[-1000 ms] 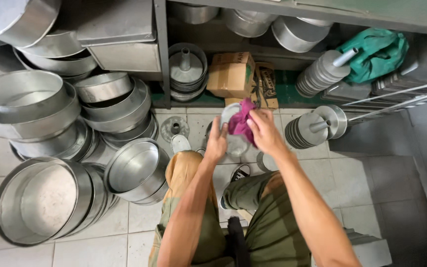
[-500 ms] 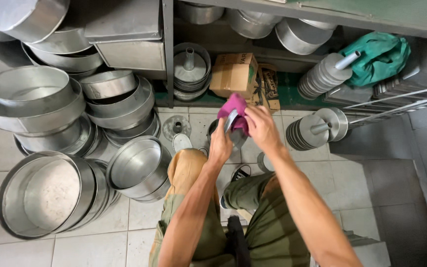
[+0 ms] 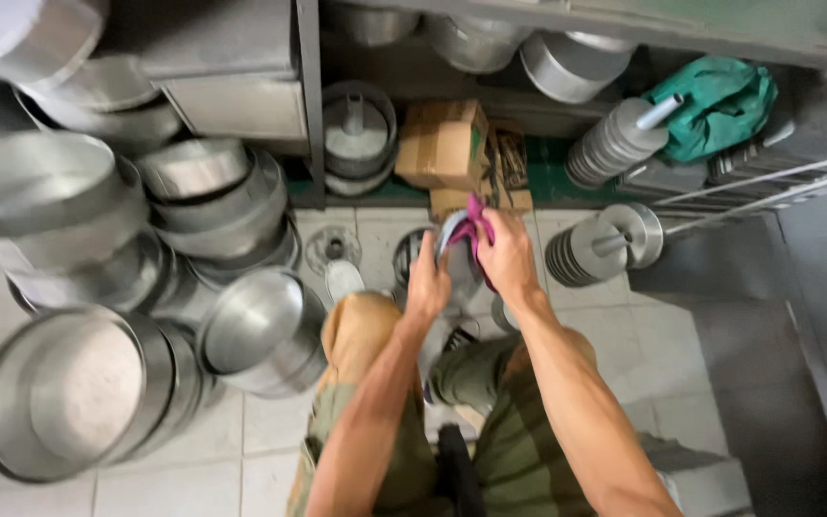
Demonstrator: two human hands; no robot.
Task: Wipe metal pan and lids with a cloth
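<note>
Aluminium dominates the view: round cake pans (image 3: pixel 69 393) are stacked and nested in heaps across the left of the tiled floor (image 3: pixel 624 345), some tipped on edge, the largest lying open at lower left. A metal shelf unit (image 3: pixel 308 105) is seen above them, with more pans and a ring mould (image 3: pixel 358 134) stored on its lower level. A cardboard box (image 3: pixel 444 144) is lodged under the shelf at centre. A green cloth bundle (image 3: pixel 715 105) is noted at upper right, beside two stacks of small round tins (image 3: pixel 591 247) threaded on spindles. Wire racks (image 3: pixel 768 182) are leaned at the right edge.

At centre a small round tin (image 3: pixel 454 239) is held up on edge, just in front of the box and above the knees. It is gripped at its lower rim by the left hand (image 3: pixel 428 287), fingers closed about it. The right hand (image 3: pixel 504 251) is closed on a pink cloth (image 3: pixel 476 215), pressed against the tin's upper rim. Several further small tins are left on the floor directly beneath the hands, partly hidden by the forearms.
</note>
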